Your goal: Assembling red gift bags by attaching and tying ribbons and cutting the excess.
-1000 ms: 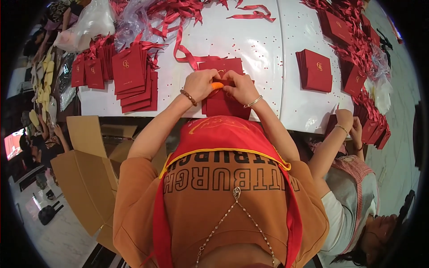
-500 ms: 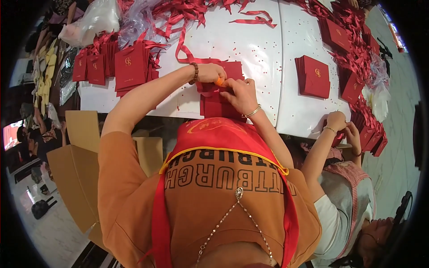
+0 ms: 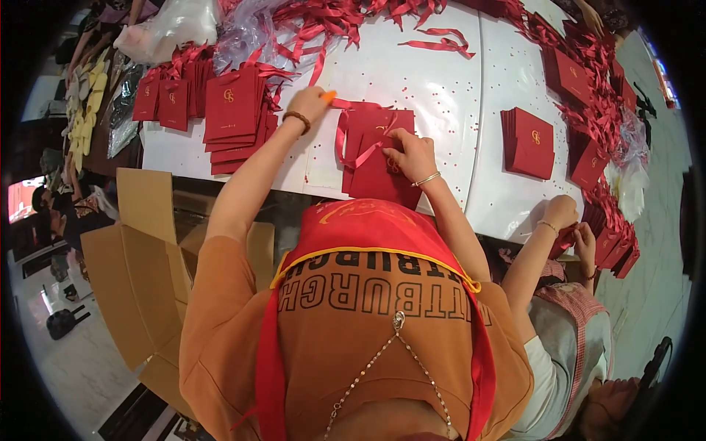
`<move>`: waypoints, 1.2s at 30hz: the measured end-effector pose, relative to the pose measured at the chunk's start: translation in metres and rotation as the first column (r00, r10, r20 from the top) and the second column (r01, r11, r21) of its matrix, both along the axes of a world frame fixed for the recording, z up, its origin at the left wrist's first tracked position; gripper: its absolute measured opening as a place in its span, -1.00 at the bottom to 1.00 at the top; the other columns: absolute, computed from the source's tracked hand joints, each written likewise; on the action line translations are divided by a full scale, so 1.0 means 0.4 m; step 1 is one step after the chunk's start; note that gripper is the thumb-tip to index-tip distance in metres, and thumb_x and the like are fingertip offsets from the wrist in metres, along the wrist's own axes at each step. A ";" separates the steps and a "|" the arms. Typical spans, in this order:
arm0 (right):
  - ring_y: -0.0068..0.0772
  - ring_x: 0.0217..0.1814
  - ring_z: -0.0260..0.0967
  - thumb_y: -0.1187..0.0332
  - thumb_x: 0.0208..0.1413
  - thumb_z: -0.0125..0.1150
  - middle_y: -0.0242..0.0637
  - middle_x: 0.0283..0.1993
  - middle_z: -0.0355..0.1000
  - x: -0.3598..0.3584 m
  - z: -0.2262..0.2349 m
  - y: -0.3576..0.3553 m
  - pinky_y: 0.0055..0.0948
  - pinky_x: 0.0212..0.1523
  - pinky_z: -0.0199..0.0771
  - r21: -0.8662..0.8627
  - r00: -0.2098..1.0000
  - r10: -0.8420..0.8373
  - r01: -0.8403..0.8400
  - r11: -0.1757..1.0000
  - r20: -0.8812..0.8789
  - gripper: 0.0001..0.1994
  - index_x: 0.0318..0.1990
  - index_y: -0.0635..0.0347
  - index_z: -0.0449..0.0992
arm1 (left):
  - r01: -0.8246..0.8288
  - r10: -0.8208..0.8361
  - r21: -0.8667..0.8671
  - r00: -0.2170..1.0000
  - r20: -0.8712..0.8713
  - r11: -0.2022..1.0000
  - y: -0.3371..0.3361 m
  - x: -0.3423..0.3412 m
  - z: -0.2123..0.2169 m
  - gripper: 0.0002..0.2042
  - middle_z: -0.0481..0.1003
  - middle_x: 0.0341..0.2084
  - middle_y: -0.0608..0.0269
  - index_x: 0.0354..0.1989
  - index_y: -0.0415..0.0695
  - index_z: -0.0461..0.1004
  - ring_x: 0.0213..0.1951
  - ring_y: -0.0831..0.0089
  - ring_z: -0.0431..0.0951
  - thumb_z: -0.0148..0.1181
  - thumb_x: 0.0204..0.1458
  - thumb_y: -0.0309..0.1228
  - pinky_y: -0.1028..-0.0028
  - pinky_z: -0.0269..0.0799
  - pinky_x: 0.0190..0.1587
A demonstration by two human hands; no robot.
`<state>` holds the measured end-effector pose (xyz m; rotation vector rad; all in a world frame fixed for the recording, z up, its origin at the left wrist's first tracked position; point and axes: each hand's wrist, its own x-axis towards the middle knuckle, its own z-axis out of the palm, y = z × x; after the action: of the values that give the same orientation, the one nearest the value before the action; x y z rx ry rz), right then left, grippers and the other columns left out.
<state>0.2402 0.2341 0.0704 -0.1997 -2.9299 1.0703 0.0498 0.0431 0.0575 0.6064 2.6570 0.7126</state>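
A white table (image 3: 441, 95) fills the upper half of the view, speckled with small red punch-outs. Beyond its near edge at 7 o'clock stand open cardboard boxes (image 3: 140, 272) on a pale tiled floor (image 3: 66, 367). Loose red ribbons (image 3: 331, 22) pile along the far edge at 12 o'clock, a stack of flat red paper bags (image 3: 232, 110) lies at 10 o'clock, and another stack (image 3: 528, 141) sits at 2 o'clock.

The red paper bag (image 3: 379, 158) being worked on lies flat near the table's near edge, just above centre, its long axis running near to far, its top towards 12 o'clock. A red ribbon (image 3: 353, 143) loops across its left part.

The left hand (image 3: 310, 101) is closed on a small orange tool (image 3: 328, 95), raised towards 11 o'clock. The right hand (image 3: 410, 152) presses on the bag, fingers curled, pinching the ribbon.

At 4 o'clock another person's hands (image 3: 570, 220) handle red bags at the table's edge
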 end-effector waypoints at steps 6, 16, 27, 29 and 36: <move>-0.34 -0.38 0.39 0.27 -0.15 0.23 -0.35 -0.45 0.45 -0.005 0.013 -0.006 -0.32 -0.20 0.14 -0.009 1.000 0.007 -0.007 1.000 0.009 -0.71 -0.22 0.07 0.41 | 0.046 -0.049 -0.047 0.997 -0.064 0.998 0.044 0.073 -0.031 -0.71 0.50 -0.49 0.09 -0.37 -0.12 0.45 -0.37 0.17 0.50 0.03 -0.04 -0.13 0.30 0.35 -0.34; -0.13 -0.29 0.24 0.25 -0.33 0.36 -0.19 -0.33 0.30 -0.015 -0.017 0.021 -0.30 -0.33 0.28 -0.089 0.993 -0.008 -0.003 0.996 -0.121 -0.67 -0.36 0.15 0.45 | 0.278 -0.293 0.448 0.956 -0.037 0.850 0.159 0.227 0.080 -0.86 0.49 -0.53 0.07 -0.42 -0.21 0.42 -0.43 0.18 0.49 0.10 -0.08 -0.38 0.34 0.37 -0.35; -0.14 -0.31 0.32 0.35 -0.28 0.34 -0.14 -0.32 0.33 0.069 0.043 0.095 -0.31 -0.26 0.34 -0.100 0.987 -0.113 0.124 0.987 0.112 -0.70 -0.33 0.23 0.44 | 0.331 -0.357 0.360 0.934 0.004 0.872 0.162 0.254 0.052 -0.86 0.51 -0.44 0.09 -0.34 -0.19 0.45 -0.35 0.19 0.51 0.07 -0.08 -0.45 0.35 0.38 -0.29; -0.15 -0.34 0.34 0.36 -0.27 0.33 -0.12 -0.35 0.35 0.068 0.041 0.098 -0.31 -0.27 0.35 -0.123 0.982 -0.136 0.153 0.981 0.133 -0.71 -0.35 0.25 0.44 | 0.255 -0.294 0.393 0.955 0.043 0.884 0.171 0.274 0.073 -0.87 0.51 -0.46 0.10 -0.37 -0.20 0.46 -0.36 0.18 0.50 0.06 -0.09 -0.44 0.30 0.38 -0.30; -0.18 -0.33 0.38 0.37 -0.23 0.30 -0.09 -0.37 0.42 0.071 0.029 0.104 -0.35 -0.29 0.36 -0.279 0.965 -0.166 0.220 0.935 0.205 -0.71 -0.30 0.27 0.46 | 0.211 -0.352 0.415 0.886 0.301 0.885 0.199 0.334 0.071 -0.85 0.51 -0.55 0.15 -0.30 -0.27 0.43 -0.52 0.50 0.52 0.05 -0.09 -0.57 0.54 0.41 -0.45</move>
<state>0.2685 0.2757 0.0820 -0.6070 -2.7973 1.5305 0.1832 0.1226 0.0861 0.8489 2.0397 1.1254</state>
